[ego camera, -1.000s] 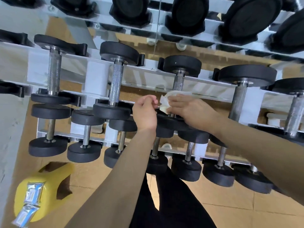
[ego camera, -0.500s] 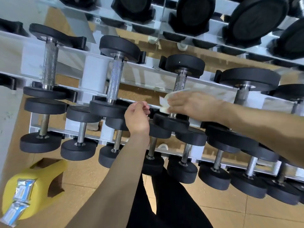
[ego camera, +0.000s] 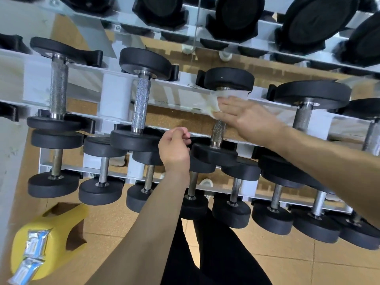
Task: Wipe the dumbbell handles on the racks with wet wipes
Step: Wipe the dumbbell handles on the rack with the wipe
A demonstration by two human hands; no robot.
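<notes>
A white wet wipe [ego camera: 226, 94] is wrapped round the top of a knurled dumbbell handle [ego camera: 218, 134] on the middle tier of the white rack [ego camera: 115, 95], just under the far black weight head. My right hand [ego camera: 246, 116] lies over the wipe and holds it against the handle; it is blurred and its thumb is hidden. My left hand [ego camera: 174, 149] hovers at the rack's front rail, left of that dumbbell, with its fingers curled and nothing visible in them. Two more dumbbells with bare handles [ego camera: 141, 103] lie further left.
A lower tier of smaller dumbbells [ego camera: 102, 171] runs along the front. Bigger dumbbells [ego camera: 236, 15] fill the top tier. A yellow stool-like object [ego camera: 51, 233] at the lower left carries wipe packets [ego camera: 35, 243]. My black-clad legs [ego camera: 216, 254] stand on the tan tiled floor.
My right hand has slid the wipe up the handle from the near end to the far end. My left hand has dropped slightly away from the wipe.
</notes>
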